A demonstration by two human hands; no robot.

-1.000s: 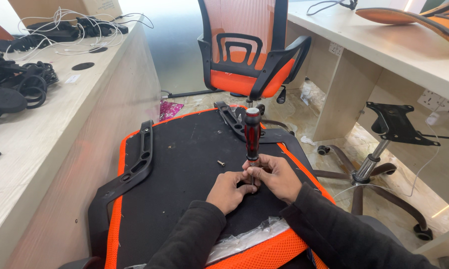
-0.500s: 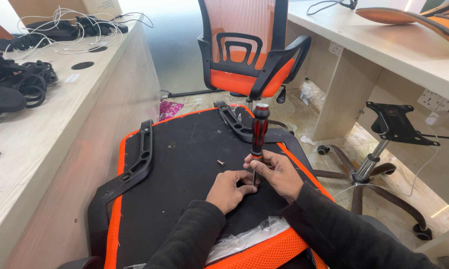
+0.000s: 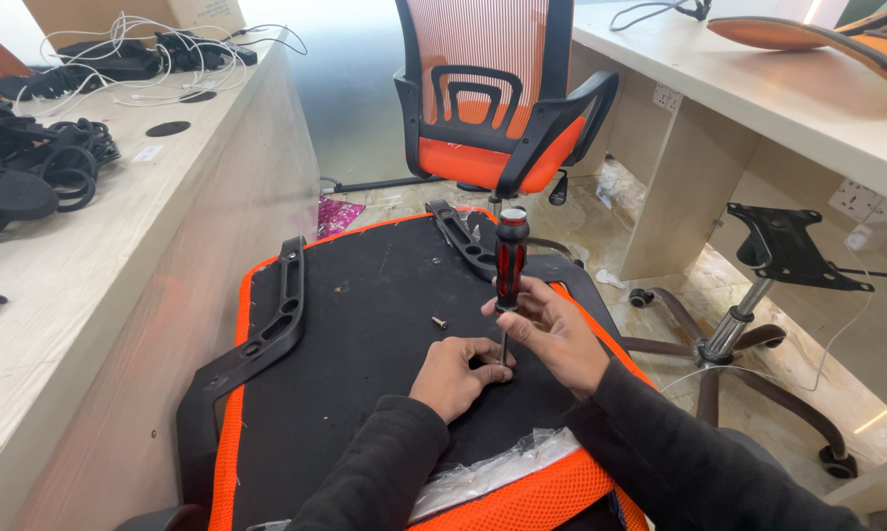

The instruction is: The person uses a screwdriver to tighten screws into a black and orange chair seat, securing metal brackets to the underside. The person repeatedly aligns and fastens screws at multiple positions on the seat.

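Nearest the camera, a strip of clear plastic wrap (image 3: 493, 472) is seen along the near edge of an upturned chair seat (image 3: 365, 334), whose black underside is bordered in orange mesh. Just beyond it, the left hand (image 3: 455, 376) is laid on the seat, its fingers curled narrowly and pinched about the foot of a screwdriver (image 3: 508, 280); whether a screw is held under the tip cannot be told. The right hand (image 3: 554, 329) is closed around the screwdriver at the base of its red and black handle, so that the tool is held upright, its long axis nearly vertical and its tip set down just right of the left fingertips, toward the right edge of the seat. The left hand is the one nearer the tip; the right is placed above and to the right. A loose screw (image 3: 440, 322) is lying on the seat slightly farther in, apart from both hands. A black armrest bracket (image 3: 276, 315) is laid along the left edge, another (image 3: 463, 239) at the far edge. Beyond, an assembled orange chair (image 3: 493, 98) is standing, with a chair base (image 3: 758, 324) at the right.
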